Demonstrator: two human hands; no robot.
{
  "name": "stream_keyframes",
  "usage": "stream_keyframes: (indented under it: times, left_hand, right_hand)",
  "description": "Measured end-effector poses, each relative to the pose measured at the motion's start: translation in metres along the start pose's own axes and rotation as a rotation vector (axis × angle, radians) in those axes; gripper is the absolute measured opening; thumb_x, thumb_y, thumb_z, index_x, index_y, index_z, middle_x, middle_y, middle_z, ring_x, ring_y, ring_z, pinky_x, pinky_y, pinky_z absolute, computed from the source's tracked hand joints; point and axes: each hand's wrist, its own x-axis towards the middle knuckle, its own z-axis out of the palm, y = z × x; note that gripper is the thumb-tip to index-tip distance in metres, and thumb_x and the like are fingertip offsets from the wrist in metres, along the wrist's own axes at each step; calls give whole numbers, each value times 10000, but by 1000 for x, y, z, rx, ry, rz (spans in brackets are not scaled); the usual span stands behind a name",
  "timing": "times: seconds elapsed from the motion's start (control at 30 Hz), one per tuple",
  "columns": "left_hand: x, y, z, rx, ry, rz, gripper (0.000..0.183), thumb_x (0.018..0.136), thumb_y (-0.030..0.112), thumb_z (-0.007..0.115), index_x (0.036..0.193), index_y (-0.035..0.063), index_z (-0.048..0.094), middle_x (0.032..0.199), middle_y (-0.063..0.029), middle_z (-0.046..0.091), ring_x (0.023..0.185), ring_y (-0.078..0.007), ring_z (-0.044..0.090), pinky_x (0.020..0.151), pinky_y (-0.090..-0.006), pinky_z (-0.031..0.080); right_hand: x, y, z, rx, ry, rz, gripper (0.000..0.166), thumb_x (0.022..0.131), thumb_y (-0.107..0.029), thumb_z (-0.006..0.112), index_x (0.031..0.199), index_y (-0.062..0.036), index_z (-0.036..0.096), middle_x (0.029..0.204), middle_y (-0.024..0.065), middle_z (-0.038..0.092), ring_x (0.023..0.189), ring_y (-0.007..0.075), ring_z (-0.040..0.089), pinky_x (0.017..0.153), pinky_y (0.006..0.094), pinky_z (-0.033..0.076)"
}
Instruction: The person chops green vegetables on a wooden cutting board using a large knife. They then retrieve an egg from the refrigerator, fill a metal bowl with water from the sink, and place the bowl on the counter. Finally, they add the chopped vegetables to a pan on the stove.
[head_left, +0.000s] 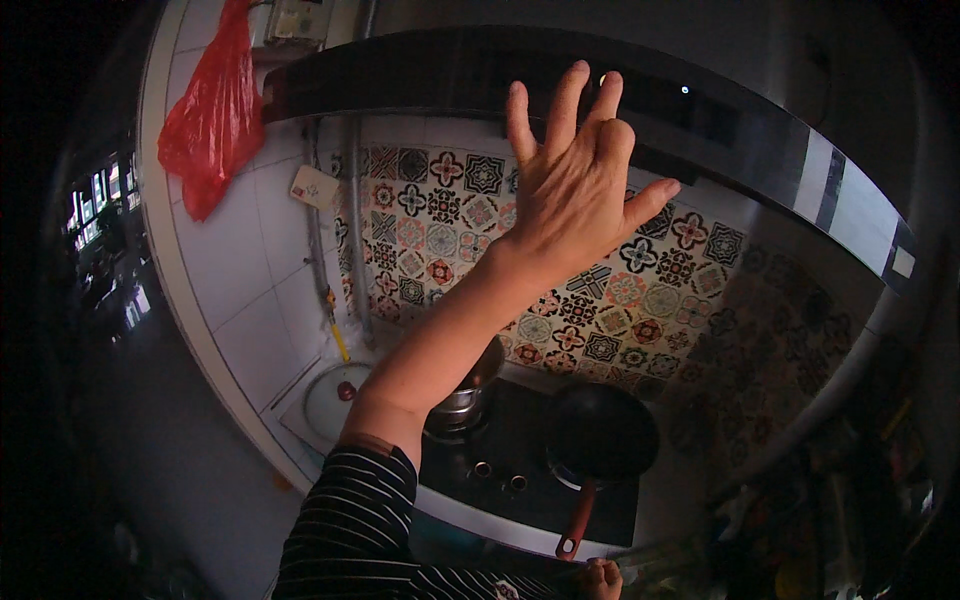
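Observation:
My left hand (574, 169) is raised in front of the dark front panel of a range hood (420, 71), its back towards me. Most of its fingers are spread and one is bent. The middle fingertips overlap a small lit spot on the panel, and I cannot tell whether they touch it. Nothing shows in this hand. Low at the bottom edge, my right hand (602, 579) is partly visible with curled fingers, near the red handle of a black frying pan (600, 431). Whether it holds anything is hidden.
The pan stands on a black gas cooktop (517, 517), with a metal pot (459, 409) partly behind my forearm. A pale round plate or basin (321, 405) holds a small dark-red item. A red plastic bag (214, 127) hangs at left. Patterned tiles (442, 202) cover the wall.

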Motion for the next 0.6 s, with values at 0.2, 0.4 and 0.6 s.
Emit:
stream_keyframes:
  times: [0.2, 0.4, 0.6]
  left_hand:
    - [3, -10, -1, -39, 55, 63, 420, 743, 427, 620, 749, 33, 474, 1188, -222, 498, 1246, -363, 282, 997, -591, 52]
    - [-14, -18, -17, -15, 88, -7, 323, 782, 356, 601, 817, 74, 448, 1246, -124, 488, 1259, -325, 288, 1020, -529, 58]
    - [-20, -34, -16, 36, 91, -1, 315, 789, 344, 587, 883, 64, 476, 1167, -128, 530, 1252, -334, 291, 1018, -528, 55]
  right_hand:
    - [4, -11, 7, -87, -11, 2, 211, 875, -227, 554, 983, -56, 617, 925, 43, 622, 857, 134, 523, 761, 289, 434]
    - [5, 4, 11, 81, 102, -26, 256, 867, -254, 563, 1017, -51, 606, 917, 60, 623, 856, 159, 526, 768, 309, 434]
    - [-3, 5, 8, -504, 77, -232, 223, 864, -262, 566, 958, -62, 599, 856, 60, 608, 802, 164, 524, 708, 335, 434]
